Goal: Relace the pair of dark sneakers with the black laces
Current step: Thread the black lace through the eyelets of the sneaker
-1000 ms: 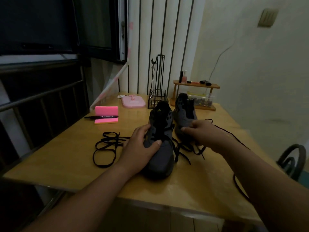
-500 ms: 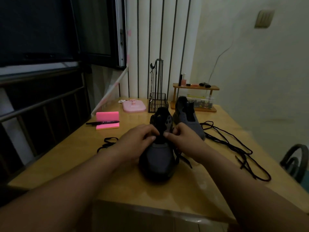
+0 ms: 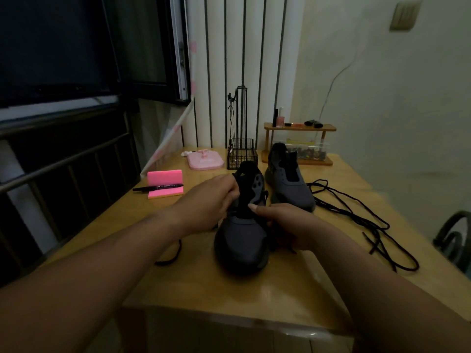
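A dark sneaker (image 3: 242, 243) stands on the wooden table (image 3: 280, 296), toe toward me. My left hand (image 3: 211, 200) grips its left side near the tongue. My right hand (image 3: 285, 222) holds the right side, thumb on the tongue, fingers curled by the eyelets where a bit of black lace shows. The second dark sneaker (image 3: 288, 182) stands unlaced behind it to the right. A loose black lace (image 3: 362, 217) sprawls on the table to the right. Another lace (image 3: 170, 256) pokes out under my left forearm.
A pink holder (image 3: 165, 183) with a black marker (image 3: 158, 187) lies at the left. At the back stand a pink dish (image 3: 205, 160), a black wire basket (image 3: 241, 154) and a small wooden shelf (image 3: 300, 128). A dark chair (image 3: 453, 238) sits at the right edge.
My right hand left the lace pile and came to the near sneaker. Both hands closed on it around the tongue. The right lace now lies stretched out on the table.
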`<action>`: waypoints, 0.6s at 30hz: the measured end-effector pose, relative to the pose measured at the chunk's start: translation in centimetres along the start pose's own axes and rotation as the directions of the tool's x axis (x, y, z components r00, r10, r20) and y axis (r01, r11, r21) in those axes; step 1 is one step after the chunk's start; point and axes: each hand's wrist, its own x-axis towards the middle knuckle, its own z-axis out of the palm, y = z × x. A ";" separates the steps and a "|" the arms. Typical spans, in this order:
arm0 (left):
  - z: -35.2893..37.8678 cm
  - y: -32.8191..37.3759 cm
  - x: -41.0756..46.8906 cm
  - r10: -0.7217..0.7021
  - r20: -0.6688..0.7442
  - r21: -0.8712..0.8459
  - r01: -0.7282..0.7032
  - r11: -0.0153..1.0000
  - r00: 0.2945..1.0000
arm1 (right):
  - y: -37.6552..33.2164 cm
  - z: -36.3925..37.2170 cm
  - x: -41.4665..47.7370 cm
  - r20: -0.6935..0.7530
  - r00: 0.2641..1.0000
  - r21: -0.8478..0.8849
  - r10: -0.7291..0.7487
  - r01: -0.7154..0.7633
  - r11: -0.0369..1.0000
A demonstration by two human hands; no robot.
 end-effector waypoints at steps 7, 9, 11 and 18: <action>-0.9 -1.3 0.2 0.048 0.221 0.048 -0.060 0.997 0.974 | 0.5 -0.3 0.0 0.008 1.000 -0.030 -0.014 0.015 0.999; -0.6 -1.3 0.2 0.068 0.175 0.049 -0.077 0.996 0.982 | 1.0 -0.4 0.1 -0.005 0.999 -0.044 -0.036 0.035 0.998; 0.0 -1.2 0.2 0.088 0.108 0.050 -0.094 0.994 0.990 | 1.3 -0.6 0.5 -0.012 0.999 -0.057 -0.036 0.036 0.998; 0.6 -1.4 -0.3 0.174 0.046 0.135 -0.179 0.975 0.984 | 1.2 -1.0 0.5 0.005 1.000 -0.053 -0.022 0.022 0.998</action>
